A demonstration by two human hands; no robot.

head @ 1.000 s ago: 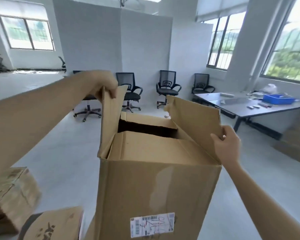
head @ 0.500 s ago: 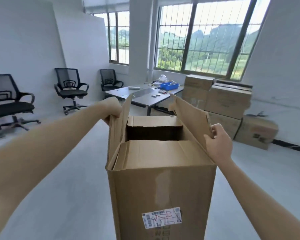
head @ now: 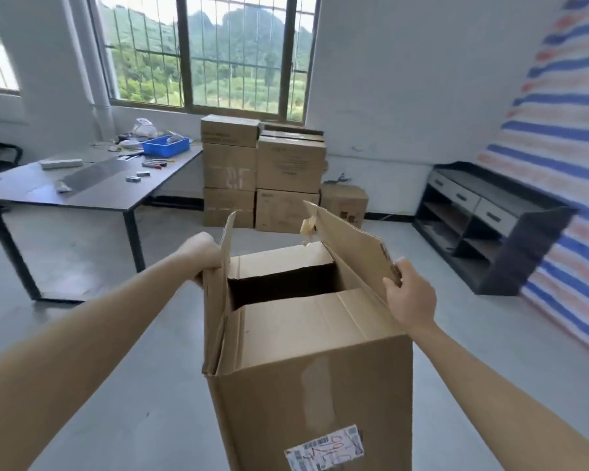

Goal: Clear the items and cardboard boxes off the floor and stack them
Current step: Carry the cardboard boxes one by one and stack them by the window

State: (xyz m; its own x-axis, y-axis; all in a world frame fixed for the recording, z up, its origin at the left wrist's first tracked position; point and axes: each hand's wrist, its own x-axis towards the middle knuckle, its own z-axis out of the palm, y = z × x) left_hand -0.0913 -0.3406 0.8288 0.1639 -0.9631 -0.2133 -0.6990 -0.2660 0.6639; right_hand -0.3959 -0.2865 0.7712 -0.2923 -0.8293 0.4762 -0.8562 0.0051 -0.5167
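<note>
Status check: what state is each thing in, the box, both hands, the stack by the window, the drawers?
cardboard box: top open, side flaps raised, near flap folded down.
left hand: grips the left flap.
right hand: grips the right flap.
stacked boxes: closed, piled under the window.
cabinet drawers: shut.
blue bin: open-topped, on the table.

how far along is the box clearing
Done: several boxes stand stacked under the window. In hand: an open box, gripped on either side by the left hand and right hand, facing that stack. Left: placing it there; other floor items, if any, are out of view.
</note>
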